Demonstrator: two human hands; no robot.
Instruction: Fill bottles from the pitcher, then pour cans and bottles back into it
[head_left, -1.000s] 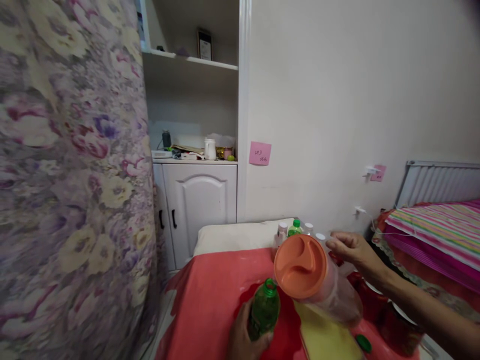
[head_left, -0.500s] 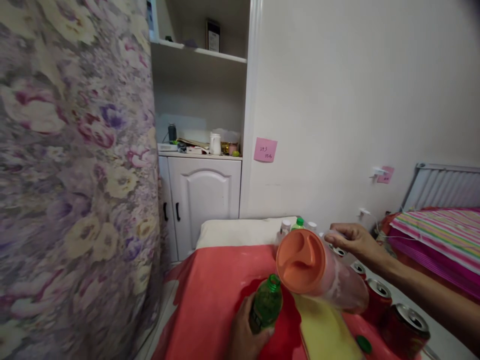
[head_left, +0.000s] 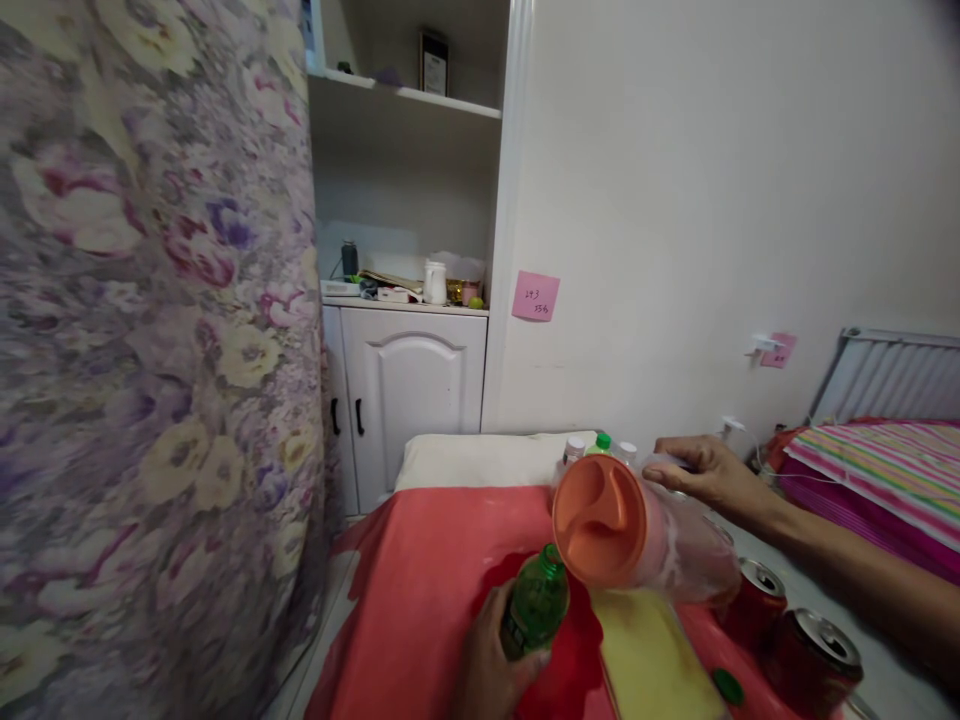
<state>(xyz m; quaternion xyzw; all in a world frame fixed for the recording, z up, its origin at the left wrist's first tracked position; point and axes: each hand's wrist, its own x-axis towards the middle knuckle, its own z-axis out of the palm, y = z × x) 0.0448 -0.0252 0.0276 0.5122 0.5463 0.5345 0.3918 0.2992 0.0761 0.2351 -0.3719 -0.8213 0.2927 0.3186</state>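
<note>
My left hand [head_left: 499, 655] is wrapped round a green plastic bottle [head_left: 536, 605], which leans to the right with its mouth uncapped. My right hand [head_left: 686, 465] grips the handle of a clear pitcher [head_left: 686, 550] with an orange lid [head_left: 600, 520]. The pitcher is tipped on its side, its lid facing left and towards me. The lower edge of the lid is right by the bottle's mouth; whether they touch, I cannot tell. Beneath the bottle lies a red wet-looking patch or dish [head_left: 574, 680]. A green cap [head_left: 727, 686] rests at the right.
A yellow board or cloth [head_left: 652, 650] lies on the red table cover [head_left: 427, 580]. Red drink cans [head_left: 810, 660] stand along the right side. Behind the pitcher are bottles, one with a green cap [head_left: 603, 441]. A floral curtain [head_left: 157, 350] hangs at the left.
The bottle in my left hand has shifted slightly right and up, closer under the pitcher's lid. The pitcher stays tipped in nearly the same place. The camera view has moved a little.
</note>
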